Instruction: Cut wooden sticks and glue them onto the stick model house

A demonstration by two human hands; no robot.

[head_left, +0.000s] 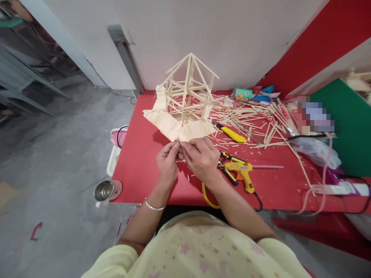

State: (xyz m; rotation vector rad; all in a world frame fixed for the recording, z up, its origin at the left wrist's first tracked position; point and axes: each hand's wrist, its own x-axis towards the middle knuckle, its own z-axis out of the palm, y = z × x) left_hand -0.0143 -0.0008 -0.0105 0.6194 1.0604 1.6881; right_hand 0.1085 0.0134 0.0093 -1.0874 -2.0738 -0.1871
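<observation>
Both hands are at the near edge of the stick house model [185, 100], just in front of its slatted base panel [174, 125] and low over the red tabletop [139, 166].

Left hand [167, 162]: fingers [174, 146] curled, thumb and forefinger pressed together on a short stick piece [179, 145]. Right hand [199, 156]: fingers [185, 150] pinch the same piece from the other side, so the tips of both hands meet. The piece is almost fully hidden by the fingertips, so I can't tell its length or whether it touches the panel. It looks just short of the panel edge.

Around it:
- Glue gun [242, 172] lies on its side just right of the right wrist, with its cord running off the front edge.
- Yellow-handled cutters [228, 174] lie next to the gun.
- Yellow utility knife [232, 134] lies further back.
- Loose sticks [255, 116] are spread right of the model.
- A steel cup [103, 191] sits by the left front corner.

Notes on doing it well, my judgement:
- Grip at the stick's ends, not mid-span, so the line shows against the slats.
- Brace both wrists on the tabletop, since a piece this small twists easily.
- Line it up parallel with the neighbouring slats before it touches anything.
- Keep fingertips off any glue bead.
- Don't lean on the panel, because the frame above looks light.
</observation>
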